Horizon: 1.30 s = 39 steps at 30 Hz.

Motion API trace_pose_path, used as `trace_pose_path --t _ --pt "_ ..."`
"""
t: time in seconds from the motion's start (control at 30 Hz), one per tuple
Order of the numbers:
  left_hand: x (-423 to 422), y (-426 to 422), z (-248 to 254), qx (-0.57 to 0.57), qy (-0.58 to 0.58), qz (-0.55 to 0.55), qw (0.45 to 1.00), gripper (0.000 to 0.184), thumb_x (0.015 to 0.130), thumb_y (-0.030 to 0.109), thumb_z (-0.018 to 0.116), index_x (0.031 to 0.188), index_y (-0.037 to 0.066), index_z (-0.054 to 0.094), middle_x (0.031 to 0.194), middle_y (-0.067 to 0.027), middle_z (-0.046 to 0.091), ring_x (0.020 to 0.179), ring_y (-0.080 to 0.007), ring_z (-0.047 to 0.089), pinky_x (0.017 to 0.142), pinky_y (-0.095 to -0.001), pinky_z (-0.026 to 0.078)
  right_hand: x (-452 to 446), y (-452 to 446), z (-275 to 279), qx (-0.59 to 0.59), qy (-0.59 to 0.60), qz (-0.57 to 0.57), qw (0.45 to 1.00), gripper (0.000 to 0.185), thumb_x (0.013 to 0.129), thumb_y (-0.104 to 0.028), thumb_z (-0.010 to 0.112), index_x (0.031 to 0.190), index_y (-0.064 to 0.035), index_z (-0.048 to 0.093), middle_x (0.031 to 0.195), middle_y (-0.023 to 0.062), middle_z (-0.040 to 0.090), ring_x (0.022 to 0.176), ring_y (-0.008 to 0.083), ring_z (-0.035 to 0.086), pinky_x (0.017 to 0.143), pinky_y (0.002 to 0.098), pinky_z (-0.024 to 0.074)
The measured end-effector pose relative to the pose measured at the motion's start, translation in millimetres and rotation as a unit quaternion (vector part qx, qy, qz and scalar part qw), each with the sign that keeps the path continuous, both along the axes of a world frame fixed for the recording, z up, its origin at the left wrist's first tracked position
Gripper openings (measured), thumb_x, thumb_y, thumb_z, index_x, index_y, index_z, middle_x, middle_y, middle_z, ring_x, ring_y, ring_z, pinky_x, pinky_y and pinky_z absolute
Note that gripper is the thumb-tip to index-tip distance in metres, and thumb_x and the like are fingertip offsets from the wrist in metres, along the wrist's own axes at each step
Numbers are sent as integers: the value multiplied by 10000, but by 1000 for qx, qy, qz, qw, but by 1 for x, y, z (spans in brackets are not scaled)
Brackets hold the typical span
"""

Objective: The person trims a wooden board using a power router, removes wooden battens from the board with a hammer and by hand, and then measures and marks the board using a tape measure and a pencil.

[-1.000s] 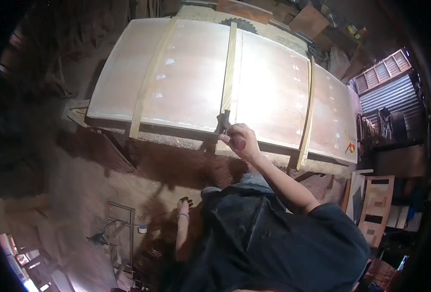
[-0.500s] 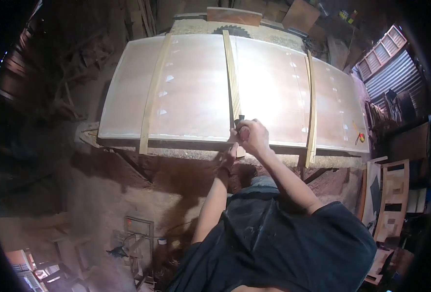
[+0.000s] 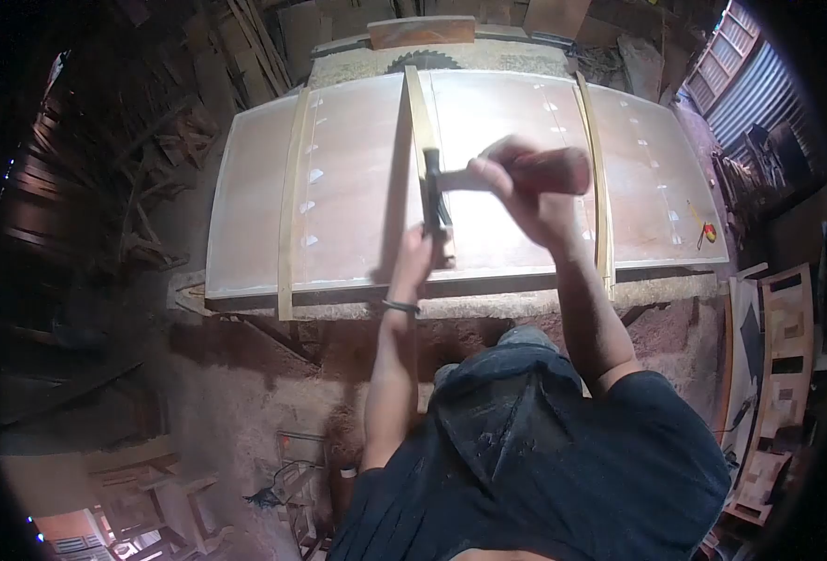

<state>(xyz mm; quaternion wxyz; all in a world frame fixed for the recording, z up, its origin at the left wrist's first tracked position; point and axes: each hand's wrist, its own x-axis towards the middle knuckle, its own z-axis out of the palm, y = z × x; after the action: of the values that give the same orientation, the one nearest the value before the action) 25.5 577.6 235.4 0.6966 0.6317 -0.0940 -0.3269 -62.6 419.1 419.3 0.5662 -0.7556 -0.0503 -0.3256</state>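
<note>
My right hand point(image 3: 526, 187) grips a hammer point(image 3: 456, 179) by its reddish handle, raised above the panel and slightly blurred. Its dark head is in front of the middle wooden strip point(image 3: 420, 112). My left hand point(image 3: 415, 260), with a dark band at the wrist, is closed around the near end of that strip, just below the hammer head. The strip's near end is lifted off the panel and casts a shadow to its left. Below lies a large pale panel point(image 3: 357, 187) with white patches in rows. The hammer head hides part of the strip.
Two more wooden strips, a left strip point(image 3: 292, 206) and a right strip point(image 3: 598, 187), cross the panel. A tape measure point(image 3: 708, 234) lies at its right end. Behind the panel are a round saw blade point(image 3: 423, 62) and a board point(image 3: 423, 33). A wooden frame point(image 3: 787, 374) stands at right.
My right hand has lifted the hammer up and to the right, away from my left hand. The middle strip's near end has come up, and my left hand has moved left and forward.
</note>
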Motion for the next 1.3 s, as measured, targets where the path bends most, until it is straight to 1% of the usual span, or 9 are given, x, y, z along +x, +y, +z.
trace_pose_path --t 0.1,0.23,0.3,0.4,0.5,0.57,0.77,1.1,1.3 --pt "21 2 71 88 -67 -32 993 251 944 237 596 1013 -1 633 861 -51 650 692 -157 664 605 -294 601 -6 -11 16 12 -49 -73 996 194 917 -185 743 843 -24 665 744 25 676 703 84 628 634 253 513" --pt "8 1 102 325 -248 -36 912 306 884 224 562 921 -61 669 709 -182 691 676 -235 721 666 -374 575 -20 -20 -17 36 -22 -136 990 227 888 -220 782 834 -32 666 745 22 664 702 90 617 644 257 510" --pt "0 0 23 253 -214 -30 943 318 901 267 557 950 -25 674 739 -191 703 697 -287 723 719 -419 565 -30 -28 -40 32 55 -171 983 233 857 -201 816 814 -30 664 736 24 654 716 93 619 641 252 504" --pt "-45 13 -37 229 -204 -73 949 395 929 332 620 1130 -6 652 1007 -259 697 966 -346 693 861 -420 530 -43 -37 -87 59 119 -173 976 272 824 -176 848 731 -25 642 691 36 638 632 107 605 589 262 495" --pt "-84 27 -103 46 -80 -92 991 324 978 229 633 1177 -25 616 1007 -132 700 924 -156 660 833 -334 529 -67 -42 -137 49 242 -181 952 369 822 -205 845 639 -13 588 546 23 568 544 89 542 509 290 436" --pt "-107 32 -79 -61 62 -87 992 320 1002 223 610 1215 -15 591 993 -89 693 919 -122 644 822 -298 526 -89 -40 -152 -38 301 -207 930 372 828 -234 832 646 -18 590 549 19 562 540 96 513 505 311 410" --pt "-117 11 -85 -95 31 -138 985 348 1017 230 592 1260 -17 568 1042 -68 677 930 -115 630 832 -295 526 -128 -51 -179 7 307 -276 911 402 827 -265 808 638 -2 570 533 52 496 534 120 485 529 353 412" --pt "-80 -134 -99 -97 -23 -248 964 406 1012 261 607 1297 -22 549 1092 -64 657 991 -100 589 857 -275 500 -149 -95 -166 93 194 -291 932 339 847 -140 752 595 -48 545 546 -13 521 508 100 468 500 291 375" --pt "-94 -189 -145 164 -197 -363 896 708 1002 556 484 1438 -3 471 1332 -245 603 1218 -308 598 1039 -393 452 -168 -124 -155 136 217 -313 915 318 847 -121 769 632 -60 543 578 -38 512 538 76 472 503 255 374"
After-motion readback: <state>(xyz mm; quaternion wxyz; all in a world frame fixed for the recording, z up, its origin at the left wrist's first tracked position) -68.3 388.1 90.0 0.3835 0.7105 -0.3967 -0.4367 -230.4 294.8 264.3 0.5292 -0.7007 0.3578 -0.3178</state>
